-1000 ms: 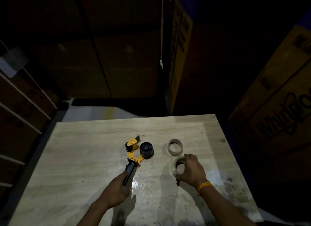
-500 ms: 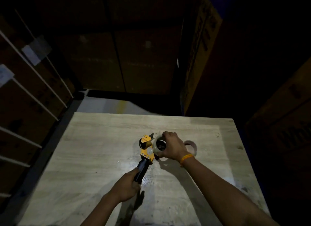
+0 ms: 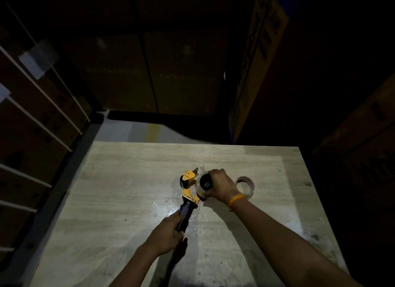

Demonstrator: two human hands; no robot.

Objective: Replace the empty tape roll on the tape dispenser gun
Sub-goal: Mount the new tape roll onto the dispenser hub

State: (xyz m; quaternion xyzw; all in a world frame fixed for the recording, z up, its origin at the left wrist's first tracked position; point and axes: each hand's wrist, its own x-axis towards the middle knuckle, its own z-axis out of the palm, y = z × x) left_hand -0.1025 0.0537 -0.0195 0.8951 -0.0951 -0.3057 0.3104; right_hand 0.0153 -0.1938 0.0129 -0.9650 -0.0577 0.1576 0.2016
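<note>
Pale wooden table [image 3: 128, 201], lit at the middle, dim toward its edges. Left half and near right corner lie bare. Dark cardboard boxes [image 3: 183, 73] crowd close behind the far edge and along the right edge.

Yellow tape gun [image 3: 189, 189] lies near the table's centre, black handle pointing at the near edge. Left hand [image 3: 165, 236] closed around the handle. Right hand [image 3: 221, 187] gripping the clear tape roll [image 3: 203, 185] seated over the gun's black hub. Empty cardboard core [image 3: 246, 185] rests just beyond the right hand, toward the right edge, partly hidden by it.

Orange band [image 3: 235, 200] on right wrist. Box print too dark to read.
</note>
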